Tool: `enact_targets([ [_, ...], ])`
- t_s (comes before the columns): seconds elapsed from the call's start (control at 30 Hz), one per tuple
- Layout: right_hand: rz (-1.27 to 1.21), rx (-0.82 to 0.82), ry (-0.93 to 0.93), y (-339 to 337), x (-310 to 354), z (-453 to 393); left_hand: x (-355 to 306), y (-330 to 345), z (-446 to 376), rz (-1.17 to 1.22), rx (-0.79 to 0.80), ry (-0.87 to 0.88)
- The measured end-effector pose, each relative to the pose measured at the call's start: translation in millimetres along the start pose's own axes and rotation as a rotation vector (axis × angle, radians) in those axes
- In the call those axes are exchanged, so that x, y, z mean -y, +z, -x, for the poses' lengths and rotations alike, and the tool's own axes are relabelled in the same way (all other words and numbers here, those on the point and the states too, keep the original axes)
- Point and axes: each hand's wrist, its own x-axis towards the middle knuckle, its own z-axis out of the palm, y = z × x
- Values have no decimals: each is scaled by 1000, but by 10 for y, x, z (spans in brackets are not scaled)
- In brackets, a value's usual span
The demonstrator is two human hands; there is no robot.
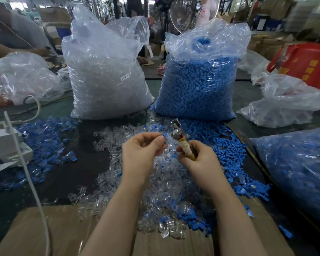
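So the left hand has a small blue piece pinched at the tips of its fingers, held up off the counter and turned toward the other hand. My guess is that's so the tool can get at it. The right hand is clenched round the tool low on the handle, with the shiny metal head poking up and away just beyond the fingers, almost touching the blue piece. The handle looks wrapped in yellowish tape or cord, probably for grip. The head is bare steel with a knurled collar. Right under and all around the fingers there's a heap of loose clear pieces, glassy little hollow shells. The loose blue pieces, matte and blocky, spread out to the right of the fingers, so both sorts are an easy grab. Well beyond the fingers stand two crinkly see-through sacks, the clear-parts bag and the blue-parts bag, presumably the supply. Nearer than the fingers, a flat cardboard sheet lies under the forearms.
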Motion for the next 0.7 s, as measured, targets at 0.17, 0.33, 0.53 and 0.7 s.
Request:
enact_targets([
  [0.17,45,134,13,-3,36,12,-23,-47,-19,3,4,48],
  [0.33,57,156,8,11,39,6,-56,-69,-17,1,35,77],
  [0.53,74,188,8,-10,44,22,-66,-74,-18,-19,60,84],
  [0.7,108,186,-27,-12,15,28,-68,-75,-12,-29,74,85],
])
